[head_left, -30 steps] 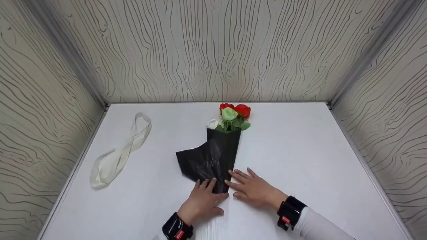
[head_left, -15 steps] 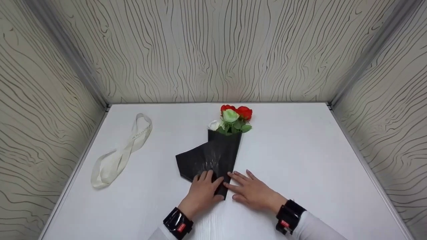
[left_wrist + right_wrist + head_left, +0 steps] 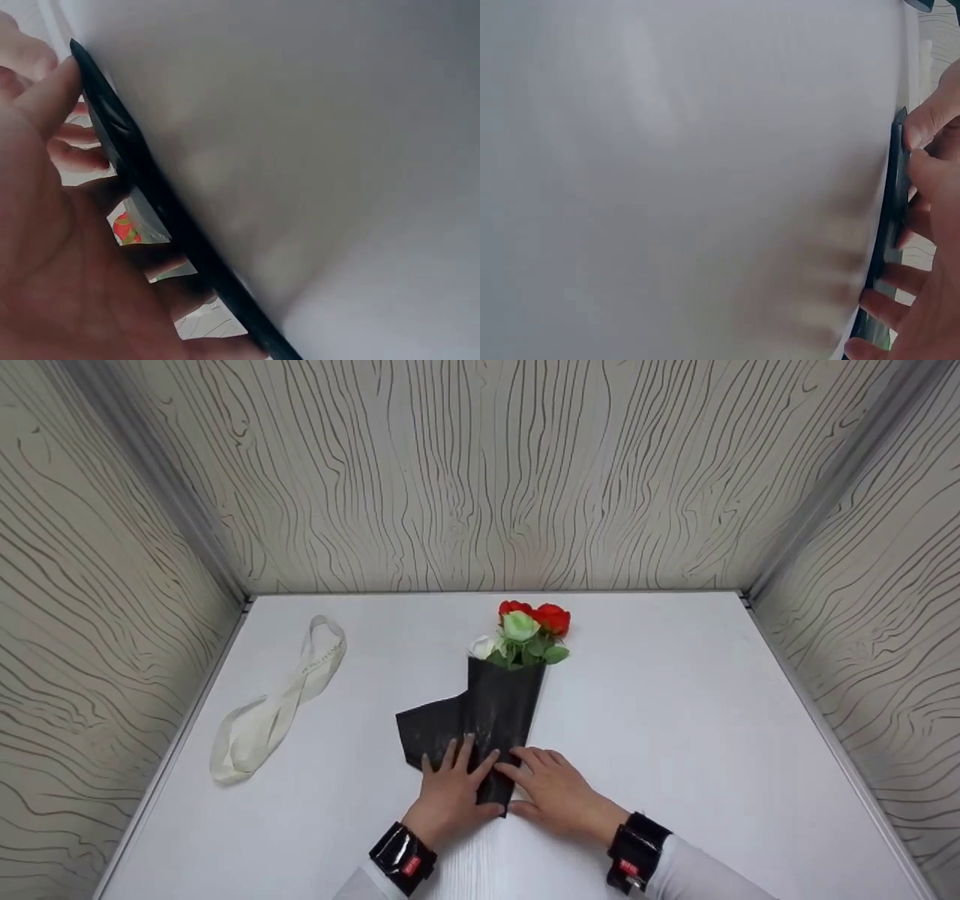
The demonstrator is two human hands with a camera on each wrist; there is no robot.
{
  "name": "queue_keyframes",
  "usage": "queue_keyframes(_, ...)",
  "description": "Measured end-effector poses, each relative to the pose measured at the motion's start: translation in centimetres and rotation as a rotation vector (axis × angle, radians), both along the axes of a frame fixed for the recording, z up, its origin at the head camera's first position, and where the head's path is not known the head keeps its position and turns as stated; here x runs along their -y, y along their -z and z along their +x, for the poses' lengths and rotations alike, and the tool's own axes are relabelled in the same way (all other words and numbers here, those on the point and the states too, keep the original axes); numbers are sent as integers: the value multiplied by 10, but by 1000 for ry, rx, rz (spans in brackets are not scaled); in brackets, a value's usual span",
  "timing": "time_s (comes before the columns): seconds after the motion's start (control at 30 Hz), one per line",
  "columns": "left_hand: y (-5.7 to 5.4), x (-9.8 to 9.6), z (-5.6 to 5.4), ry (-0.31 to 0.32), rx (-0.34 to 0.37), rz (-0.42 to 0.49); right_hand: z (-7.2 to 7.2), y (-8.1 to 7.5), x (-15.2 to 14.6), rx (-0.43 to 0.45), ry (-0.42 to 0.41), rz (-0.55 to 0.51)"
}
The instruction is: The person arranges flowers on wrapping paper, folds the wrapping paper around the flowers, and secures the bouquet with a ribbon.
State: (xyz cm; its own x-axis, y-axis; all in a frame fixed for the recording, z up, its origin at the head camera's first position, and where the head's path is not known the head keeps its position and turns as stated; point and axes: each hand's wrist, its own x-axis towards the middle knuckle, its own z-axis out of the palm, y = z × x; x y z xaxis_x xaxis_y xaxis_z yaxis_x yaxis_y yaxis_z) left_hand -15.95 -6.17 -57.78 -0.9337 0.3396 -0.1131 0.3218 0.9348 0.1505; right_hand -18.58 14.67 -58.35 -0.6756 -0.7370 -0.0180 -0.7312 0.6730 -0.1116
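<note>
Black wrapping paper [image 3: 504, 701] lies round a small bunch of flowers on the table. From its upper end show red roses [image 3: 553, 619], a pale green rose [image 3: 519, 626] and a white rose [image 3: 481, 647]; the stems are hidden inside. My left hand [image 3: 448, 795] presses on the paper's lower left part with spread, straight fingers, its thumb at the bottom tip. Along the lower right edge my right hand [image 3: 556, 793] rests with its fingertips on the paper. Both wrist views show fingers lying along the paper's dark edge [image 3: 169, 202].
A cream ribbon [image 3: 277, 712] lies in loose loops on the left of the white table [image 3: 660, 682]. Patterned panels [image 3: 480, 472] wall in the back and both sides. A flap of the black paper [image 3: 427, 727] sticks out to the left.
The crumpled black paper has become flatter, with a fold down its middle. My left hand has shifted up and spread its fingers. My right hand has edged left, and the bouquet slid slightly nearer.
</note>
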Motion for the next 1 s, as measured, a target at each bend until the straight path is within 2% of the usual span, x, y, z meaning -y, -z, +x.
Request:
queue_keyframes(0.13, -1, -1, 1, -1, -1, 1, -5, 2, 1, -35, 31, 31)
queue_keyframes(0.3, -2, 0, 1, -12, 3, -5, -10, 6, 2, -70, 31, 16)
queue_keyframes(0.53, -2, -1, 0, -10, 20, -24, -16, 9, 5, -51, 75, 40)
queue_keyframes(0.73, -4, 0, -1, -10, 29, -10, -43, 8, -1, -66, 146, 67)
queue_keyframes(1.0, -4, 0, -2, -6, 44, 20, -95, 2, -11, 27, 317, 127)
